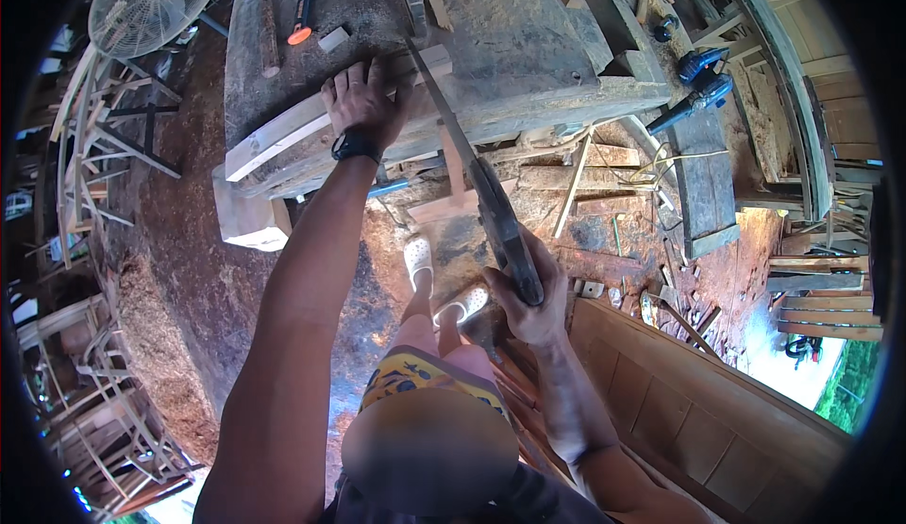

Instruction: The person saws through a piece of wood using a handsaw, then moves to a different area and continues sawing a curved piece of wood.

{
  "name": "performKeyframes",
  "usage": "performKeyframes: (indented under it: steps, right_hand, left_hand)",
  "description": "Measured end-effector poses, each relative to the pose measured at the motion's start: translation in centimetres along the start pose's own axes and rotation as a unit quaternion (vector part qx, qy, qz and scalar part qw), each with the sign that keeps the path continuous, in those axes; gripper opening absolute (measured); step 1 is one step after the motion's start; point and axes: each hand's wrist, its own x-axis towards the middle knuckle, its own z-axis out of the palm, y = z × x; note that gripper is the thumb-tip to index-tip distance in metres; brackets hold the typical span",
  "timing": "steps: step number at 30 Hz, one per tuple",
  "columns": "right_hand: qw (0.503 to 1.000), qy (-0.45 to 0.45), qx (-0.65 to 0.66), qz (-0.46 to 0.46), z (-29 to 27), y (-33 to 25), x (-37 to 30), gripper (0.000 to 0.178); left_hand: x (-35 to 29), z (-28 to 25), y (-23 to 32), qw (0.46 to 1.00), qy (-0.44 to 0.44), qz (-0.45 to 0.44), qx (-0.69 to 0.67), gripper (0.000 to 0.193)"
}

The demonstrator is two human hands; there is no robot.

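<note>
My right hand (536,290) is closed round the dark handle of a handsaw (491,208). The saw's narrow blade slants up and left to the bench edge, its far end meeting a pale wooden bar (283,134) near the bar's right end. Whether the teeth are inside the wood cannot be made out. Left of the blade, my left hand (366,104) presses over the bar and grips it against the bench top, fingers bent over its far side. The bar lies along the near edge of the thick wooden workbench (514,99).
A small wood block (333,39) and an orange-and-black tool (304,3) lie beyond my left hand. Blue power tools (698,99) rest on the right. A round fan (156,0) stands far left. Wood scraps and sawdust cover the floor; a panelled wooden piece (698,401) is lower right.
</note>
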Motion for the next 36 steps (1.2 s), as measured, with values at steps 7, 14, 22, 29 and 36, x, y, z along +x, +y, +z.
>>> performKeyframes:
  steps: [7,14,22,29,36]
  right_hand:
    - [0.991,-0.004,0.066,0.12,0.7,0.9,-0.6,0.062]
    - [0.986,0.029,0.107,0.123,0.9,0.9,0.1,0.057]
    - [0.995,0.032,0.063,0.073,1.3,0.4,3.9,0.061]
    - [0.991,0.019,0.081,0.107,2.2,-0.6,6.8,0.054]
    - [0.989,0.013,0.104,0.106,0.9,-1.4,7.7,0.053]
  left_hand:
    - [0.1,0.0,0.1,1.0,-0.003,0.0,0.006,0.062]
    - [1.9,-0.5,-0.2,0.997,-0.073,-0.004,0.027,0.055]
    - [5.7,-1.6,-0.8,0.994,-0.105,-0.017,-0.022,0.049]
    - [8.2,-1.4,-1.4,0.976,-0.189,-0.067,-0.09,0.045]
    - [8.6,0.9,-2.1,0.963,-0.244,-0.096,-0.067,0.057]
